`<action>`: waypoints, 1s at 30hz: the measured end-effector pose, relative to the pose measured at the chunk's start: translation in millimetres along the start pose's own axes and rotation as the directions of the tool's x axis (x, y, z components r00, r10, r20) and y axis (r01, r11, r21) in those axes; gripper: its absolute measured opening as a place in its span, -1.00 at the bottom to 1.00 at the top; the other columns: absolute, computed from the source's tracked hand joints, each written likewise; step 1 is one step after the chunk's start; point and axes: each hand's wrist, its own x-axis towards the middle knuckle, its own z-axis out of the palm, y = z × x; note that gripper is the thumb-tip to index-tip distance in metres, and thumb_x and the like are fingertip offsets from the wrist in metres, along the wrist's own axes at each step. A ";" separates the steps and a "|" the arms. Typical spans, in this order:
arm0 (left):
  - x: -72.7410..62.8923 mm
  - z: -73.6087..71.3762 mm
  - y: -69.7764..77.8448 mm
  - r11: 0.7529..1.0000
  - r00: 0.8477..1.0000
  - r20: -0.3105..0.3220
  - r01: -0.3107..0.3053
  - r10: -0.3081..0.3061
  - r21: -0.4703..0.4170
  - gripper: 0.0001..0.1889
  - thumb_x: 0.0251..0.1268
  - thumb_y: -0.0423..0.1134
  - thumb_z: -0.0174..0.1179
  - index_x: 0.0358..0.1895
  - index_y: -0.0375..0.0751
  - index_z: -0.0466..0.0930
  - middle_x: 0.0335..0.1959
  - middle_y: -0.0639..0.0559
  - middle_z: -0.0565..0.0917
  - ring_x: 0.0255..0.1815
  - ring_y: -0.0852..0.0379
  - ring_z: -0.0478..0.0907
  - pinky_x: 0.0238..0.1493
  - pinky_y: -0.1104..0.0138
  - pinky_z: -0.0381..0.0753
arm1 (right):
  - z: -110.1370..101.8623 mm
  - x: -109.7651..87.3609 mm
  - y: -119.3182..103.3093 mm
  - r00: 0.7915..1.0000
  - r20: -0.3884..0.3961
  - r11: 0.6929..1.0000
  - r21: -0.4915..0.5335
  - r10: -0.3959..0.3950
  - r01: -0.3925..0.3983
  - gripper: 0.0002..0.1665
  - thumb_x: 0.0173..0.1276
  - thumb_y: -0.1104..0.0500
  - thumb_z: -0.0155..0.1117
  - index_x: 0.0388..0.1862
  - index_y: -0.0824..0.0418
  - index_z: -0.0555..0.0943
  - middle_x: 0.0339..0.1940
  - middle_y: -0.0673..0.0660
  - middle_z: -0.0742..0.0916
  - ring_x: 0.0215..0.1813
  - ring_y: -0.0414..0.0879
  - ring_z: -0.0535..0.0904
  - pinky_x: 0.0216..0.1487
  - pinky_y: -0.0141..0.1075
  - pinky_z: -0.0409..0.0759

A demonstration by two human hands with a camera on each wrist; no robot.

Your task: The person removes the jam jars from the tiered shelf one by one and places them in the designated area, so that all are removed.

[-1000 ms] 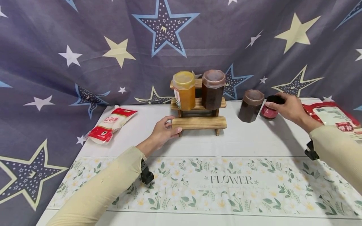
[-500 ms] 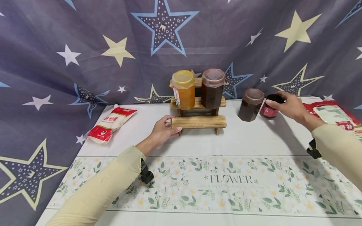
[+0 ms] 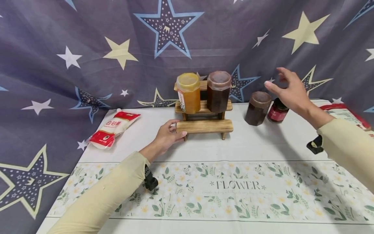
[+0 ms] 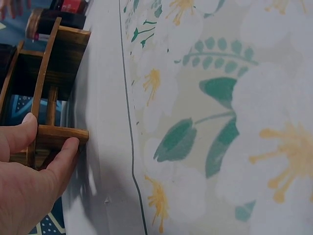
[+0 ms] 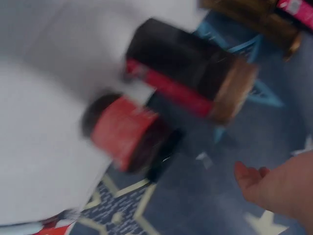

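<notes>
A small tiered wooden stand [image 3: 204, 126] is gripped at the left end of its lowest step by my left hand [image 3: 166, 137]. In the left wrist view, thumb and fingers close around that end [image 4: 66, 133]. Two jars stand side by side on the stand: an amber one with a yellow lid [image 3: 192, 99] and a dark brown one [image 3: 217, 99]. My right hand [image 3: 292, 92] is raised with nothing in it, fingers loosely bent. Just below it, a small black-lidded jar with a red label [image 3: 277, 114] stands beside a taller dark jar [image 3: 257, 110] on the table.
A red-and-white sugar bag [image 3: 114, 128] lies at the table's left. At the far right is another red-and-white bag [image 3: 347, 113], partly behind the right forearm. The white tablecloth [image 3: 204, 151] has a floral band in front. A star-patterned curtain [image 3: 96, 26] hangs behind.
My right hand has let go of the small black-lidded jar and lifted up off it. The jar stays beside the tall dark jar. My left hand keeps its grip on the stand.
</notes>
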 end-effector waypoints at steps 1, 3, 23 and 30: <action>-0.2 0.1 0.1 1.000 1.000 0.002 0.001 -0.001 0.002 -0.30 0.23 -0.57 0.21 0.43 -0.25 0.17 0.13 -0.36 0.46 0.11 -0.29 0.52 0.12 0.10 0.67 | 2.8 -0.3 -7.3 1.000 0.013 1.000 0.017 -0.005 0.005 -0.08 0.37 -0.19 0.17 0.56 0.11 0.07 0.42 0.36 0.28 0.37 0.29 0.23 0.33 0.29 0.29; -0.6 0.0 0.0 1.000 1.000 0.005 0.001 -0.001 0.005 -0.30 0.24 -0.57 0.21 0.43 -0.26 0.17 0.14 -0.37 0.46 0.12 -0.29 0.51 0.12 0.09 0.67 | 9.3 -1.6 -21.4 0.999 0.040 0.998 0.061 -0.026 0.023 -0.07 0.34 -0.15 0.24 0.56 0.06 0.07 0.42 0.33 0.29 0.39 0.27 0.23 0.34 0.28 0.30; -0.6 -1.4 -0.3 1.000 1.000 0.013 0.002 -0.002 -0.002 -0.32 0.24 -0.55 0.21 0.42 -0.20 0.20 0.13 -0.34 0.44 0.10 -0.24 0.52 0.11 0.13 0.68 | 79.9 2.2 -100.8 0.967 0.107 0.965 0.153 -0.232 0.215 0.22 0.08 -0.01 0.54 0.56 0.10 -0.01 0.26 0.28 0.36 0.13 0.06 0.35 0.04 -0.08 0.51; 0.2 -1.9 -1.5 1.000 1.000 0.010 0.000 0.000 0.003 -0.33 0.25 -0.55 0.21 0.41 -0.19 0.22 0.14 -0.34 0.43 0.08 -0.20 0.53 0.07 0.17 0.71 | 92.0 3.0 -100.5 0.968 0.082 0.965 0.136 -0.238 0.225 0.17 0.08 -0.02 0.55 0.52 0.19 0.07 0.31 0.27 0.35 0.21 0.06 0.34 0.17 -0.05 0.49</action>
